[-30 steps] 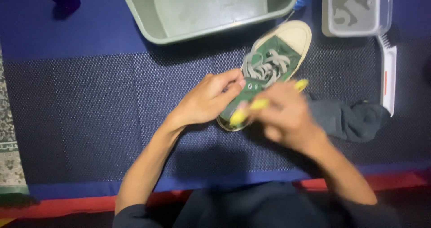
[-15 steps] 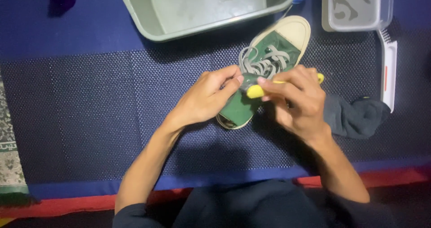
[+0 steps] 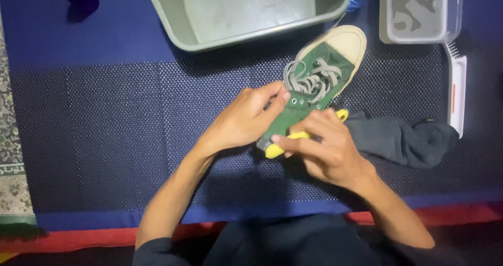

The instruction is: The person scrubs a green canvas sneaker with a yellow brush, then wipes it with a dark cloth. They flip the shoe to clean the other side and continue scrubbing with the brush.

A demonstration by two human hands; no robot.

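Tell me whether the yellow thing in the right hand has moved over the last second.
Yes. The yellow thing has shifted along the green shoe: half a second ago it sat nearer the laces, and now it is by the heel, farther from the grey basin.

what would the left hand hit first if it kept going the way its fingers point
The left hand points up and to the right, its fingertips already on the green shoe near the eyelets. Going straight on, it would likely meet the grey laces first, then the cream toe cap.

Green sneaker (image 3: 314,90), yellow brush (image 3: 293,140)
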